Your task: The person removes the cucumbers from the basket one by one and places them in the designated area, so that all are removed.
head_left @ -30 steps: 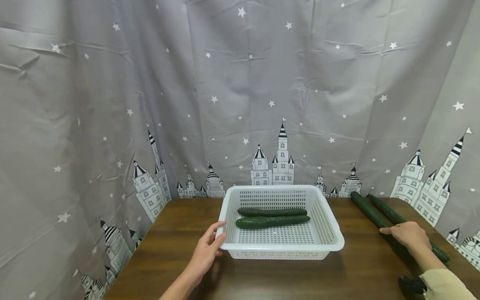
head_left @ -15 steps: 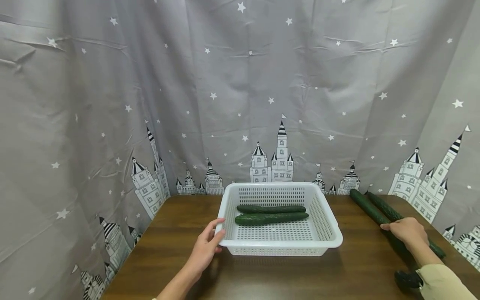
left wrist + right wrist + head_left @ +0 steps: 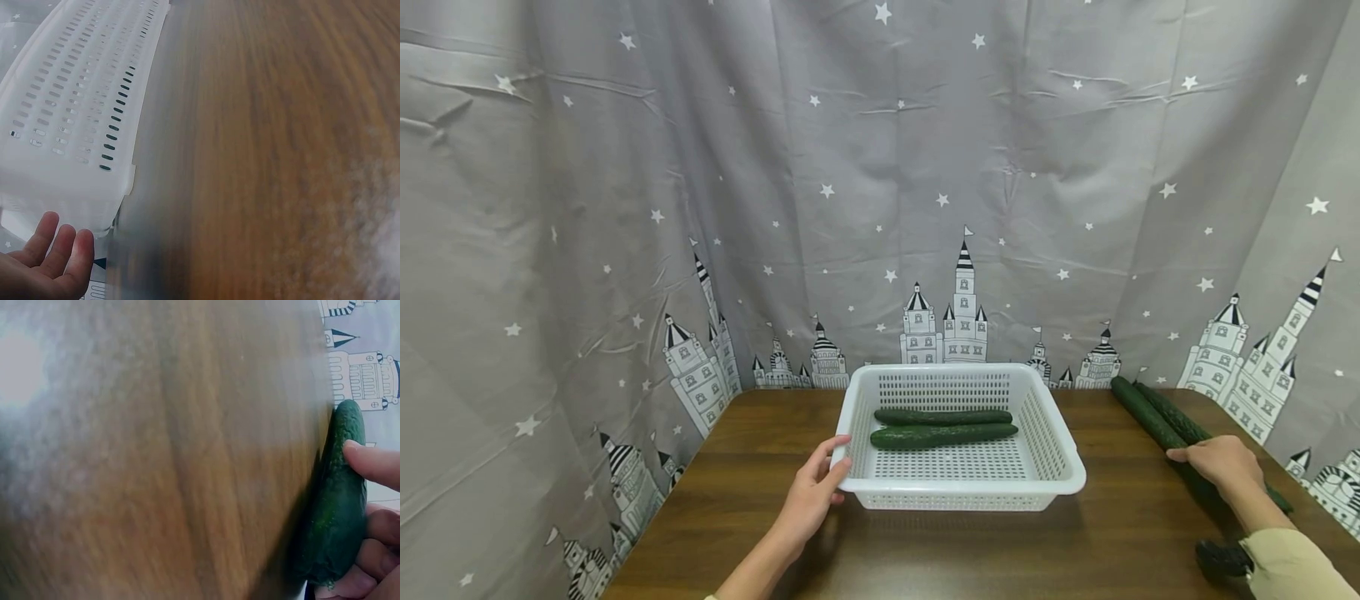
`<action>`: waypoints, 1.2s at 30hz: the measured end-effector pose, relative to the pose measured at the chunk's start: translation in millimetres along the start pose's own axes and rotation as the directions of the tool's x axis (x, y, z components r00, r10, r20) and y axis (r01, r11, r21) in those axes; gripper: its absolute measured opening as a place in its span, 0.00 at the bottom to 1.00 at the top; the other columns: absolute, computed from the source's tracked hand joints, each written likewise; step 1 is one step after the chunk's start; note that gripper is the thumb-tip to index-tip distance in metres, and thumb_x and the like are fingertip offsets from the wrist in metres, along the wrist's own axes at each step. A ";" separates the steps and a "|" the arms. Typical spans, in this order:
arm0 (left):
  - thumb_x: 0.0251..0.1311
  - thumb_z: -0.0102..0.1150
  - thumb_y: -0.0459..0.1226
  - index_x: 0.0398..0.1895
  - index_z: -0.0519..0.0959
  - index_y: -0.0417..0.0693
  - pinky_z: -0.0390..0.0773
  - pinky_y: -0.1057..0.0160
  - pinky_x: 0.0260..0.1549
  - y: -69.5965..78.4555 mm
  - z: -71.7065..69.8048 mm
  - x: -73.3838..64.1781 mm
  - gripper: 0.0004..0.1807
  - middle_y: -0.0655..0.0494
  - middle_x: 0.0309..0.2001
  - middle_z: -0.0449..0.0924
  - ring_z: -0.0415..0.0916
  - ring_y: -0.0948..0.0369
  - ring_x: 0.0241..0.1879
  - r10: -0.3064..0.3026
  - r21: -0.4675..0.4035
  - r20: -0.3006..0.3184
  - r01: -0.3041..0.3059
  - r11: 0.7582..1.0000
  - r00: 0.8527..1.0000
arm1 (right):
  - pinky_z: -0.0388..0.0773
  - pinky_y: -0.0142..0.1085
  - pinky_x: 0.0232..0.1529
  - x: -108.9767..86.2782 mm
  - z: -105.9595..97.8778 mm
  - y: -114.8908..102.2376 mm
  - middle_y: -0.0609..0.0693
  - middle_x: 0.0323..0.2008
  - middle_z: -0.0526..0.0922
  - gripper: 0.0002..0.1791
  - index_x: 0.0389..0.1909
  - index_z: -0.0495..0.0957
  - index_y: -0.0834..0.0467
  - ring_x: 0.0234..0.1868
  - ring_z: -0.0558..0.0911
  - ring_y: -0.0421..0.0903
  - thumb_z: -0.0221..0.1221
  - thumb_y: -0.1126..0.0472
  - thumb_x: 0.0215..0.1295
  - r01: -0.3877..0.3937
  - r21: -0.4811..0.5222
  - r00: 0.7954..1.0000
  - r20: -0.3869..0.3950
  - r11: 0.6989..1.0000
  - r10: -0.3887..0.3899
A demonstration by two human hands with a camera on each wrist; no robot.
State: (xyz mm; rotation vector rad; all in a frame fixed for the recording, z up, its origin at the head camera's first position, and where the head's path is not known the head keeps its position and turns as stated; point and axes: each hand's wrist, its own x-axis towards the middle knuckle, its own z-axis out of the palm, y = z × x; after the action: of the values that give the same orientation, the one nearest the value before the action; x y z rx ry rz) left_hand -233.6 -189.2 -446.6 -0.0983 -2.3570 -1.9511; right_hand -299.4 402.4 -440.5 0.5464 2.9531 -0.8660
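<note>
A white slotted plastic basket (image 3: 955, 487) stands mid-table in the head view. Inside it lie two dark green cucumbers, a rear one (image 3: 943, 417) and a front one (image 3: 943, 436). My left hand (image 3: 807, 496) holds the basket's left rim near its front corner; several of its fingertips show by the basket's end wall in the left wrist view. At the right, my right hand (image 3: 1223, 468) grips a long cucumber (image 3: 331, 519), thumb along its side. Another cucumber (image 3: 1178, 419) lies alongside to the right, partly hidden by that hand.
The brown wooden table (image 3: 760, 467) carries everything. A grey curtain (image 3: 940, 167) printed with castles and stars hangs close behind and around the sides. A black object (image 3: 1221, 558) sits at my right wrist, beside a pale sleeve (image 3: 1292, 562).
The far end of the gripped cucumber has shifted slightly right, close against the other one, and my right hand has moved a little with it. Left hand and basket stay put.
</note>
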 end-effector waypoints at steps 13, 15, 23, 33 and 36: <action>0.71 0.57 0.44 0.68 0.71 0.55 0.77 0.57 0.37 -6.9 -1.4 -5.0 0.23 0.41 0.52 0.80 0.77 0.58 0.40 -0.029 0.015 -0.007 0.029 0.999 1.000 | 0.79 0.55 0.34 -4.6 5.4 3.5 0.80 0.58 0.70 0.38 0.51 0.83 0.66 0.44 0.78 0.75 0.69 0.37 0.54 0.052 -0.048 0.998 0.045 0.997 -0.050; 0.72 0.57 0.44 0.68 0.70 0.55 0.78 0.57 0.37 -7.8 -1.2 -6.3 0.23 0.41 0.51 0.80 0.77 0.58 0.40 -0.036 0.020 -0.005 0.036 0.999 0.999 | 0.78 0.54 0.33 -4.5 6.9 4.0 0.80 0.58 0.70 0.39 0.52 0.83 0.67 0.44 0.78 0.75 0.69 0.37 0.54 0.053 -0.054 0.998 0.046 0.997 -0.050; 0.72 0.57 0.44 0.68 0.70 0.54 0.78 0.56 0.36 -4.7 -0.6 -7.8 0.24 0.40 0.52 0.79 0.77 0.58 0.40 -0.022 0.013 -0.007 0.022 1.000 1.000 | 0.77 0.55 0.33 -3.1 4.8 -0.6 0.79 0.60 0.69 0.39 0.54 0.82 0.65 0.47 0.76 0.78 0.67 0.35 0.54 0.022 -0.046 1.000 -0.002 0.999 -0.022; 0.72 0.57 0.45 0.67 0.71 0.54 0.77 0.58 0.36 -3.7 -0.6 0.1 0.23 0.39 0.51 0.80 0.77 0.57 0.40 0.006 0.015 -0.005 -0.006 1.000 1.000 | 0.78 0.53 0.31 -1.9 -12.3 -19.9 0.77 0.59 0.72 0.35 0.56 0.80 0.66 0.48 0.77 0.76 0.63 0.40 0.62 0.132 -0.057 0.989 -0.062 0.990 -0.135; 0.72 0.57 0.44 0.67 0.71 0.54 0.77 0.58 0.36 -2.9 -0.6 2.3 0.23 0.39 0.50 0.80 0.77 0.57 0.40 0.018 0.015 -0.005 -0.018 1.000 1.000 | 0.78 0.56 0.36 0.6 -19.7 -28.5 0.78 0.57 0.73 0.32 0.53 0.81 0.67 0.50 0.75 0.77 0.62 0.42 0.63 0.206 -0.072 0.975 -0.064 0.976 -0.211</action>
State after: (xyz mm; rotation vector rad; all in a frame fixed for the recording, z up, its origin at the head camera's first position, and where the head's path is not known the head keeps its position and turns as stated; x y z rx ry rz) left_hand -236.2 -190.3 -449.1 -0.1128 -2.3590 -1.9232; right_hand -307.8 390.6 -409.0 0.2727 3.1338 -0.7750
